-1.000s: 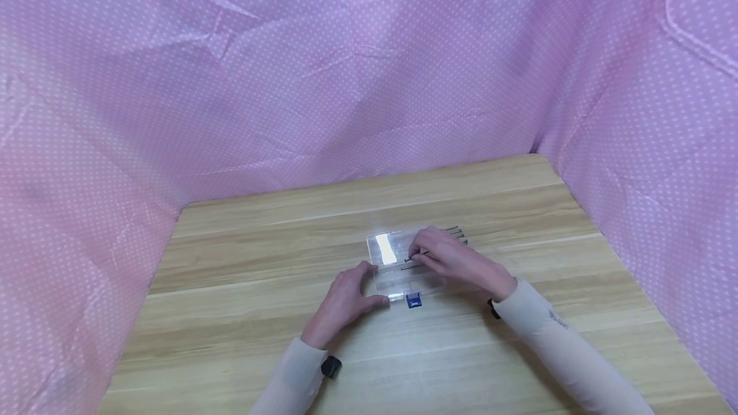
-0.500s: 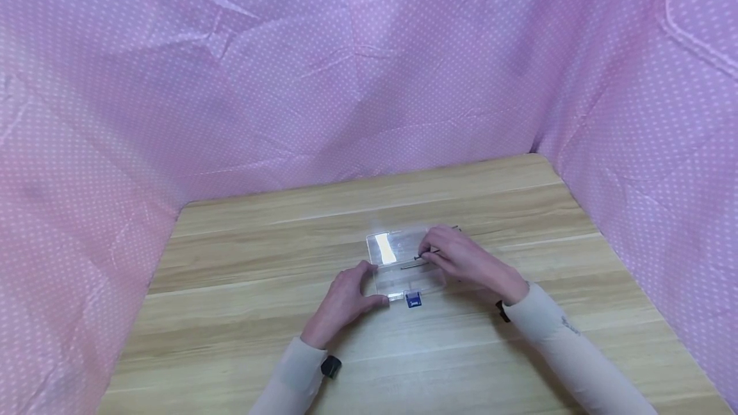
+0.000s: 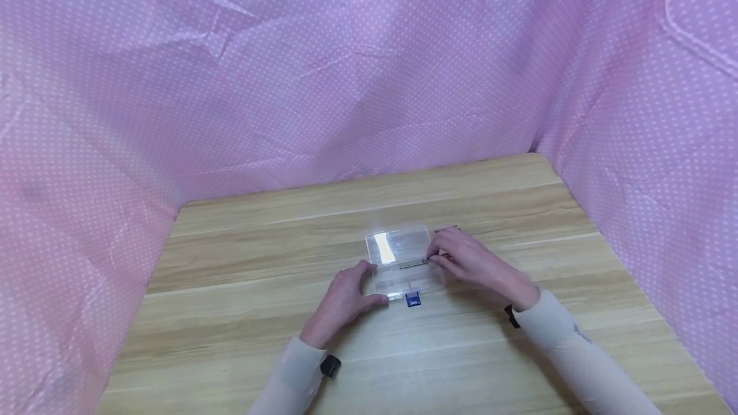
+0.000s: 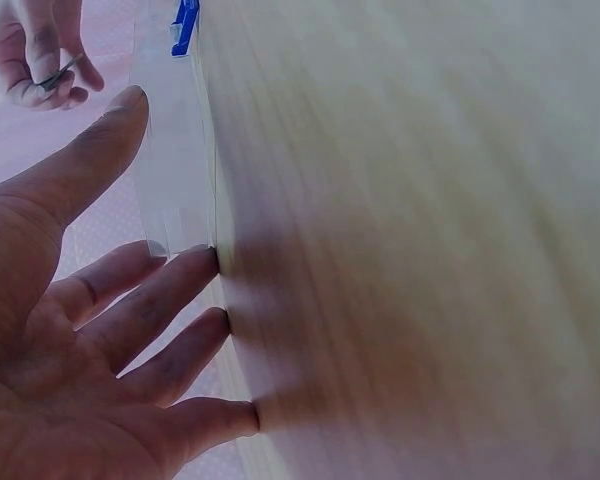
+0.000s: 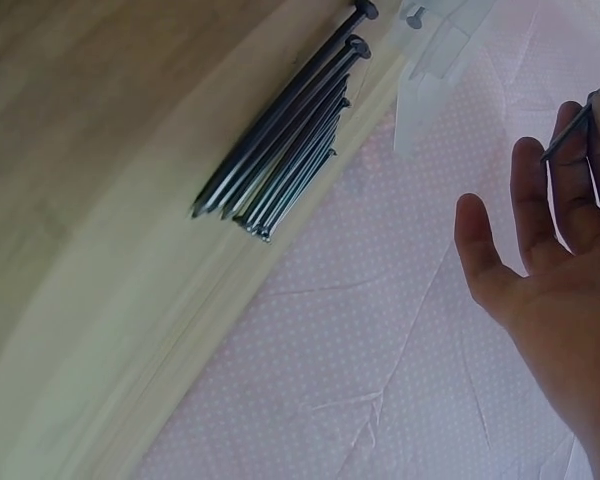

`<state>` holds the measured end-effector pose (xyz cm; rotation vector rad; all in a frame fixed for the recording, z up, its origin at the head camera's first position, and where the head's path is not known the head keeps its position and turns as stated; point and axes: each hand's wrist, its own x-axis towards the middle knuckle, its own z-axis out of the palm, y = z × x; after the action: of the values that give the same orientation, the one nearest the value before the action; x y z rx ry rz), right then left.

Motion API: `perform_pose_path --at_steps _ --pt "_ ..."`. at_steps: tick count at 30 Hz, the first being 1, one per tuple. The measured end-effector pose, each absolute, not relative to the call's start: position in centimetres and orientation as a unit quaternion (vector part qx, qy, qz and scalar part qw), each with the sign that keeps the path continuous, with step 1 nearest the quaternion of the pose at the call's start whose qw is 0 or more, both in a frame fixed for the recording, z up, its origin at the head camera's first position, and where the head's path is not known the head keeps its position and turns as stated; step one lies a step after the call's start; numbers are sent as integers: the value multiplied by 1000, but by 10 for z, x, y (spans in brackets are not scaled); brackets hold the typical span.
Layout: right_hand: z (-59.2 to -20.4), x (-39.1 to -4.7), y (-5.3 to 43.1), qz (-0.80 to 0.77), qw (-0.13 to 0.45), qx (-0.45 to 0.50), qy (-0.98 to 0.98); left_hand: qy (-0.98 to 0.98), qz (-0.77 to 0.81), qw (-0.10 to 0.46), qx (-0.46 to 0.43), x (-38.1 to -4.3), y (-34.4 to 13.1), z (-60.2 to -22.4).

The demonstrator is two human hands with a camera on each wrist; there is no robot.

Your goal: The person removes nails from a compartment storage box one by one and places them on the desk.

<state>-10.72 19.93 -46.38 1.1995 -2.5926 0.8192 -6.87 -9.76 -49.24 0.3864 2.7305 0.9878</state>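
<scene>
A clear plastic box lies on the table with its lid folded back. A blue latch sits at its front. My left hand holds the box's left end, thumb at the front corner and fingers along the side. A nail lies inside the box. Over the box's right end, my right hand pinches another nail between thumb and fingers. In the right wrist view, a bunch of dark nails lies side by side on the table, mostly hidden by the hand in the head view.
The wooden table extends around the box on all sides. Pink dotted cloth hangs behind it and along both sides. A black strap shows at the left wrist.
My right hand has moved to the right across the box, carrying the pinched nail, and now covers most of the nail bunch. The left hand and box have stayed in place.
</scene>
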Motion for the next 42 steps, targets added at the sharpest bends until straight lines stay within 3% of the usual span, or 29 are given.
perform_pose_path --at_steps 42 --pt "-476 -83 236 246 130 400 -873 925 339 108 131 -67 -98 -493"
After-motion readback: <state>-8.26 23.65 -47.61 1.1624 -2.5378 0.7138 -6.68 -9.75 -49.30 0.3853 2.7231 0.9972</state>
